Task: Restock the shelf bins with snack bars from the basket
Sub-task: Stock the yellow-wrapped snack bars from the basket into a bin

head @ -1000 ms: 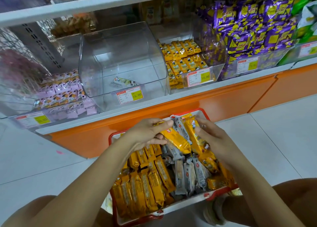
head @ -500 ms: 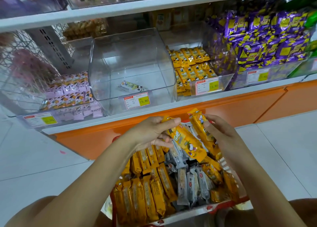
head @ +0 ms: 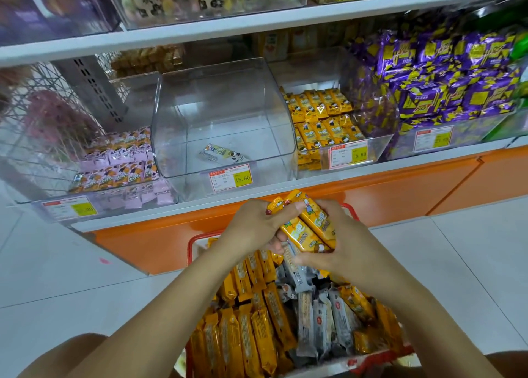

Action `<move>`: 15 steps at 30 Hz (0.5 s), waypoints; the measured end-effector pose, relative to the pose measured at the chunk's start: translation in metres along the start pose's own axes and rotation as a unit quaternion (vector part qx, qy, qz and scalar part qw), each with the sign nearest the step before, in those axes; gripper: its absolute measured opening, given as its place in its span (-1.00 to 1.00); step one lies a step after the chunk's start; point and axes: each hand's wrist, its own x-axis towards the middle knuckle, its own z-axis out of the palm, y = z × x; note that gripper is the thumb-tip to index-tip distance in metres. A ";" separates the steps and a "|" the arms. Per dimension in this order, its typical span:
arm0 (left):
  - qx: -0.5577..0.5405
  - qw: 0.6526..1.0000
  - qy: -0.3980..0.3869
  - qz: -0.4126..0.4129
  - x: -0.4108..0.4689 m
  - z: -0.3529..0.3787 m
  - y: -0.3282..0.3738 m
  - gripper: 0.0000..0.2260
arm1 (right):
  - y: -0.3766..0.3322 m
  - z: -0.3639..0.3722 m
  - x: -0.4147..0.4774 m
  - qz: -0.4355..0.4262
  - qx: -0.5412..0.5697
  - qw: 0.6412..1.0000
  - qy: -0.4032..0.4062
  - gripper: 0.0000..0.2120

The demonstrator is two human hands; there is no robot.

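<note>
Both hands, left [head: 258, 226] and right [head: 341, 242], pinching yellow bars [head: 307, 226] above basket [head: 197, 242]. Pickup step basically done; next probably lift into yellow-bar bin [head: 363, 152] up-right of basket.

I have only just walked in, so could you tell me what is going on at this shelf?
A person is restocking a low shop shelf. The left hand and the right hand together grip a small bunch of yellow snack bars, held just above the red basket, which is full of yellow and grey bars. None of this bunch is in a bin yet. The clear middle bin holds a single packet; the bin to its right already has similar-looking yellow bars.
</note>
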 end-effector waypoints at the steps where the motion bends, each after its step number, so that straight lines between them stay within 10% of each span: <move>1: -0.004 1.000 0.003 0.002 0.001 0.001 0.001 -0.62 | -0.003 0.002 0.002 -0.025 -0.039 0.998 0.034 -0.24; 8: -0.048 0.995 0.025 0.087 0.002 -0.010 0.025 -0.76 | -0.019 -0.018 0.026 -0.067 -0.081 0.978 0.179 -0.35; 15: 0.251 0.895 0.273 0.247 0.021 -0.051 0.013 -0.78 | -0.015 -0.116 0.126 0.043 -0.137 0.951 0.275 -0.32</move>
